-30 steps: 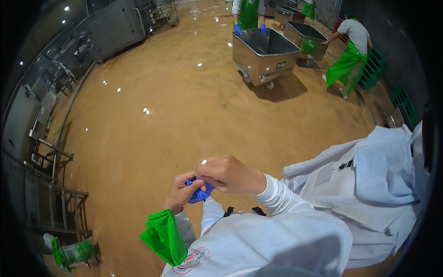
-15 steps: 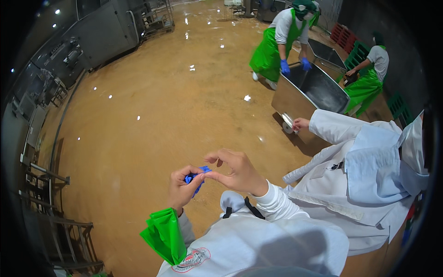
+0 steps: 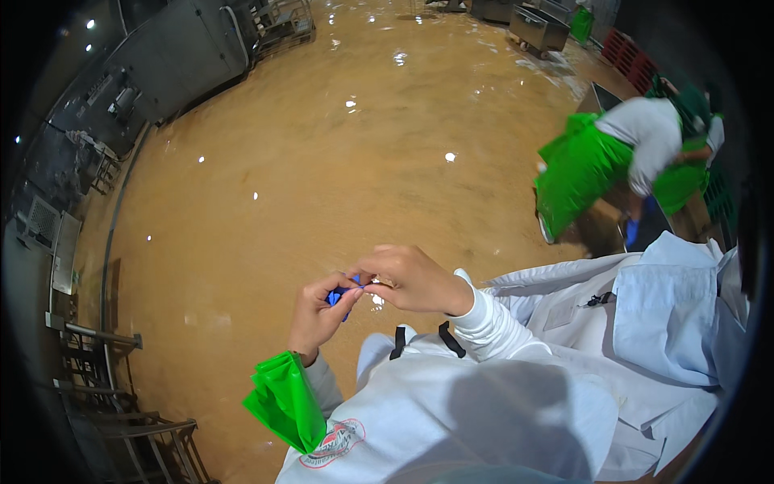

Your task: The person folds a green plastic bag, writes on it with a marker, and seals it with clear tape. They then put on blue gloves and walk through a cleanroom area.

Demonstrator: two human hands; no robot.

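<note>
In front of my chest, over the wet floor, both hands meet at a small, crumpled blue glove (image 3: 334, 298). My left hand (image 3: 316, 310) pinches it between thumb and fingers, and most of it is bunched behind them. The fingertips of my right hand (image 3: 411, 280) are closed on its edge, touching the left fingertips. A shiny green plastic sleeve cover (image 3: 286, 401) is gathered on my left forearm. White cloth covers my right forearm.
Close on my right stands a person in a white coat (image 3: 556, 315). Beyond, a worker in a green apron (image 3: 584, 173) bends over a metal bin. Red crates (image 3: 629, 58) and a wheeled metal cart (image 3: 538, 31) are farther back. Metal frames (image 3: 153, 440) stand at the lower left.
My right fingers have closed in on the glove's edge beside the left fingertips. The green-aproned worker has moved right and now bends down. The coated person's outstretched hand has gone from view.
</note>
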